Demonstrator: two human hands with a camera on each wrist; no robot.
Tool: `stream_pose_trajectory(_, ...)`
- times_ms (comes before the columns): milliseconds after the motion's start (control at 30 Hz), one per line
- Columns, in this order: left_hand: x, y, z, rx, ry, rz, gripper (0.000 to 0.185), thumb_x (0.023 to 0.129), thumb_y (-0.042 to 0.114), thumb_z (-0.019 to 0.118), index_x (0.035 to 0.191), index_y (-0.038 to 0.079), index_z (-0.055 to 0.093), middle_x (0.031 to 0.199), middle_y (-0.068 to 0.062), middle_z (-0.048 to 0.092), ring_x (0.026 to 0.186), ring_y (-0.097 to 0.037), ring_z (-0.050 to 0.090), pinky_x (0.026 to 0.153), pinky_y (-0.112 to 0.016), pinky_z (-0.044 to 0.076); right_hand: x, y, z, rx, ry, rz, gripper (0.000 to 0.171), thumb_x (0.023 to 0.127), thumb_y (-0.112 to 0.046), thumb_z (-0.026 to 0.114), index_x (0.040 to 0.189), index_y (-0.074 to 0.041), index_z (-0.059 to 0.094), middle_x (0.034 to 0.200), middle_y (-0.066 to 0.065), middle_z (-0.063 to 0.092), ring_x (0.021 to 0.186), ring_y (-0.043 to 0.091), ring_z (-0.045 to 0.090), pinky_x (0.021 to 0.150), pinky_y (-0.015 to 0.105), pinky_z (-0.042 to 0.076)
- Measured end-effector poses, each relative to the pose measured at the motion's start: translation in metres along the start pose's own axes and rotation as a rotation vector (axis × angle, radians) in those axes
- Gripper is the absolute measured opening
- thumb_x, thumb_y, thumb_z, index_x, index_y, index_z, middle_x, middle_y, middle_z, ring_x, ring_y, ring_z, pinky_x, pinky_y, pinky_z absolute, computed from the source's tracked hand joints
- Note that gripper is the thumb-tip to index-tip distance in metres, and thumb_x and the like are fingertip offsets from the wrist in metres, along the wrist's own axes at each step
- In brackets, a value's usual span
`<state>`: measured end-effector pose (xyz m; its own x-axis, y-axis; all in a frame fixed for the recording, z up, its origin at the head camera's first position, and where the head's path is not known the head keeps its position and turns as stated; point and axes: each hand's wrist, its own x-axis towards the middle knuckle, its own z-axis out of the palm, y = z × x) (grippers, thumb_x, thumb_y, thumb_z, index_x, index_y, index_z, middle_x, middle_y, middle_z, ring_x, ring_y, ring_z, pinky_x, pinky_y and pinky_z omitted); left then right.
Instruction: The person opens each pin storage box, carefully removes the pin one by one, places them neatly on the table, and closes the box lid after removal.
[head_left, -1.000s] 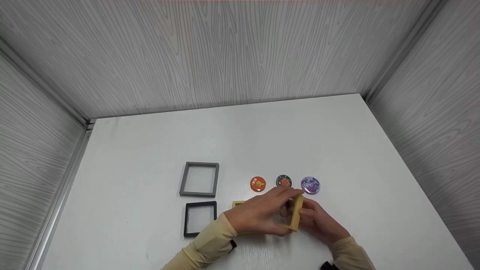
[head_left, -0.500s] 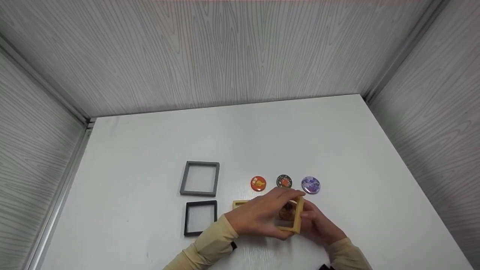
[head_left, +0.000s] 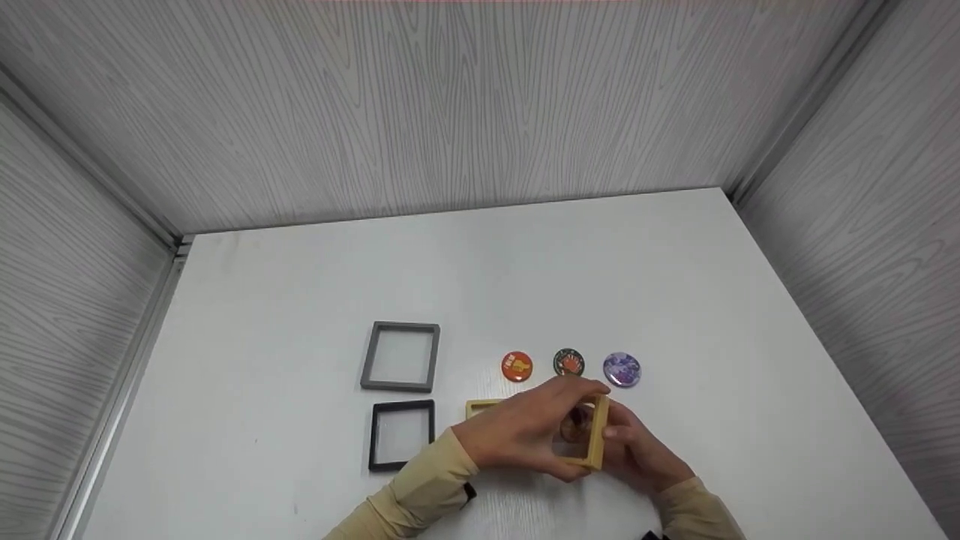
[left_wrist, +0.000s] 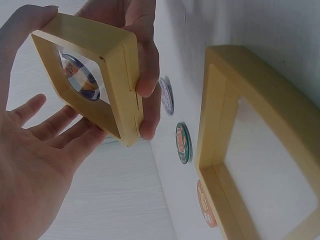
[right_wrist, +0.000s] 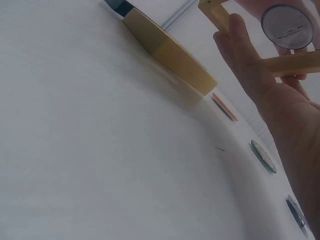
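Both hands hold a yellow frame [head_left: 592, 435] just above the table, near its front edge. A round badge [left_wrist: 80, 75] sits behind the frame's clear film. My left hand [head_left: 525, 435] spans the frame from the left, with fingers over its top edge. In the left wrist view, the left hand's palm [left_wrist: 45, 150] lies under the frame. My right hand [head_left: 641, 450] grips the frame's right side, and its fingers [left_wrist: 145, 70] curl round the edge. A second yellow frame [left_wrist: 250, 140] lies flat on the table, partly under the left hand.
An orange badge [head_left: 516, 367], a green badge [head_left: 568, 362] and a purple badge [head_left: 622, 370] lie in a row just behind the hands. A grey frame [head_left: 400, 356] and a black frame [head_left: 401, 435] lie to the left. Wood-grain walls [head_left: 450, 112] enclose the white table [head_left: 525, 262].
The held frame was turned a little between the hands: its window showed more half a second ago, and it now stands more on edge. Both hands stayed in place.
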<state>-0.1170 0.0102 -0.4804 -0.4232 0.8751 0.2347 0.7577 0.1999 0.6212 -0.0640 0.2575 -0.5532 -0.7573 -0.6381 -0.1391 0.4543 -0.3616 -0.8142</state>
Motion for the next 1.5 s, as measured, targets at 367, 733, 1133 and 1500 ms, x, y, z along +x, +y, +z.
stream_pose_trajectory(367,0.002,0.003,0.002,0.001,-0.023,-0.014,0.090,0.080,0.046,0.088,0.151,0.016,0.042,0.139,0.001,0.058,0.124,-0.012,0.060,0.110,-0.014,0.047,-0.006,0.008,0.002,0.027,0.068,0.050,0.048,0.102,-0.022,0.040,0.150,-0.023,0.037,0.143,-0.001,0.058,0.125,0.012,0.062,0.111,0.031,0.053)
stream_pose_trajectory(733,-0.001,0.002,0.004,-0.040,-0.033,-0.018,0.085,0.083,0.046,0.087,0.150,0.017,0.043,0.139,0.004,0.057,0.124,-0.010,0.056,0.110,-0.016,0.046,-0.003,0.008,0.000,0.016,0.055,0.048,0.050,0.100,-0.017,0.046,0.149,-0.024,0.046,0.139,0.000,0.059,0.123,0.012,0.064,0.109,0.033,0.056)
stream_pose_trajectory(1133,-0.004,0.001,0.000,-0.129,0.006,0.023,0.085,0.086,0.044,0.087,0.152,0.017,0.040,0.145,0.002,0.055,0.135,-0.006,0.054,0.117,-0.020,0.045,-0.010,0.009,-0.010,0.019,0.038,0.050,0.050,0.101,-0.020,0.049,0.149,-0.027,0.038,0.140,-0.003,0.056,0.124,0.011,0.063,0.108,0.031,0.056)
stream_pose_trajectory(1500,-0.005,-0.006,-0.003,-0.200,0.056,-0.034,0.094,0.085,0.043,0.088,0.159,0.023,0.033,0.147,0.003,0.053,0.133,-0.006,0.055,0.115,-0.029,0.051,-0.005,-0.001,-0.014,0.042,-0.059,-0.044,0.053,0.106,-0.003,0.038,0.156,-0.017,0.049,0.147,0.004,0.062,0.132,0.017,0.064,0.112,0.034,0.054)
